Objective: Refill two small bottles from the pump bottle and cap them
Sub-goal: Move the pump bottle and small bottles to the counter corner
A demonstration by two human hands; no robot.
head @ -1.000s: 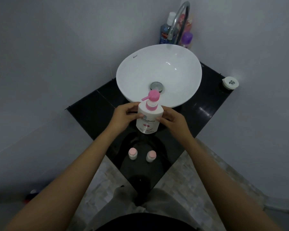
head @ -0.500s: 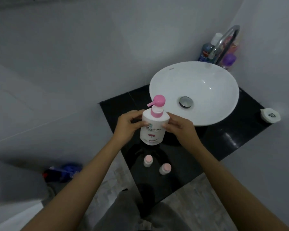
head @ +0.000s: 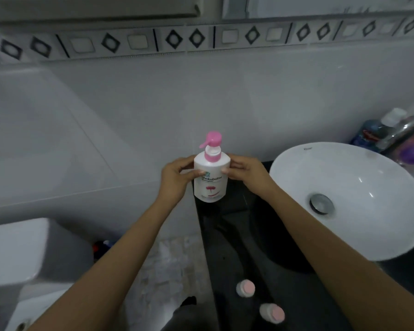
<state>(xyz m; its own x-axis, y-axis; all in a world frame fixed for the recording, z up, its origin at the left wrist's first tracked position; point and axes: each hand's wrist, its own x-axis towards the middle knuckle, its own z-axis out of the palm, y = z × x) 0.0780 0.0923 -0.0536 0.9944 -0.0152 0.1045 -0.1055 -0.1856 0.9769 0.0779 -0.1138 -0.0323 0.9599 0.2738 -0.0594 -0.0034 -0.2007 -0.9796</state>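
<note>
Raised from a second ago, pump bottle (head: 210,174) sits upright above counter (head: 227,235), gripped by my left hand (head: 176,179) and right hand (head: 245,172), fingers curled; two small bottles (head: 245,287) stand capped near me.

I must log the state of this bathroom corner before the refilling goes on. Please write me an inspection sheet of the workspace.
Surface: black counter, dark and glossy; no spill can be made out.
Job's things: pump bottle, white with pink pump, upright, held between both hands at the counter's far edge. Two small bottles with pink caps on, standing near the front.
Clutter: bottles behind the sink, blurred.
Hands: left hand grips the pump bottle's left side; right hand grips its right side.
Cables: nothing seen.
Surroundings: white sink with metal drain, tap, tiled wall, toilet tank at left.
</note>
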